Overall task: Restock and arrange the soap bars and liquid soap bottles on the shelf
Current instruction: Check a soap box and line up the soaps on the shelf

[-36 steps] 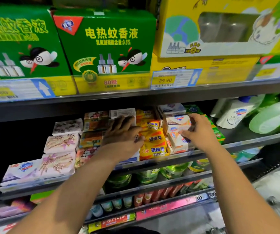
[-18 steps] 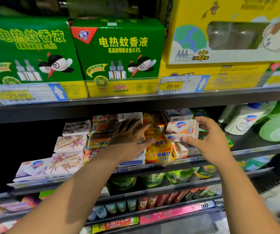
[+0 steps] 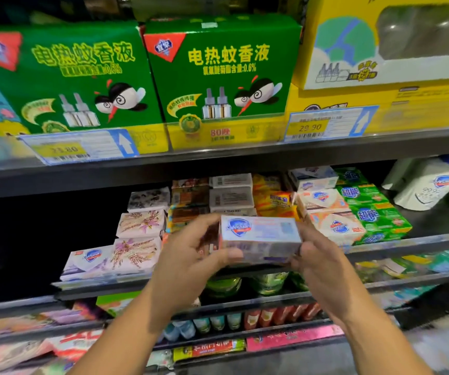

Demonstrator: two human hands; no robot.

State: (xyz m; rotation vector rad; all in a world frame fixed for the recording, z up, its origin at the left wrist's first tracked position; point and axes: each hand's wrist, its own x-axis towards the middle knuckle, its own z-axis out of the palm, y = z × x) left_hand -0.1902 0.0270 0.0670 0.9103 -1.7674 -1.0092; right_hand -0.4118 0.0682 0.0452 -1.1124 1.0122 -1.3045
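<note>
A white soap box with a blue shield logo [image 3: 260, 238] is held in front of the soap shelf [image 3: 407, 240], between both hands. My left hand [image 3: 191, 255] grips its left end with the thumb under the front. My right hand [image 3: 316, 255] grips its right end. Behind it the shelf carries rows of soap bars: floral white boxes [image 3: 139, 224], brown boxes [image 3: 189, 198], white boxes [image 3: 230, 197], yellow sulphur soaps [image 3: 273, 200], white-and-peach shield boxes [image 3: 329, 212] and green bars [image 3: 372, 207]. White and green liquid soap containers [image 3: 429, 185] lie at the far right.
The shelf above holds green mosquito-liquid boxes [image 3: 218, 74] and a yellow box [image 3: 385, 44], with price tags [image 3: 323, 125] on its edge. Lower shelves carry green bottles [image 3: 266, 282] and small packets [image 3: 280, 316]. The left part of the soap shelf is dark.
My right hand lifted a soap box off the stack and brought it forward and left. My left hand left the shelf stacks and took the box's other end.
</note>
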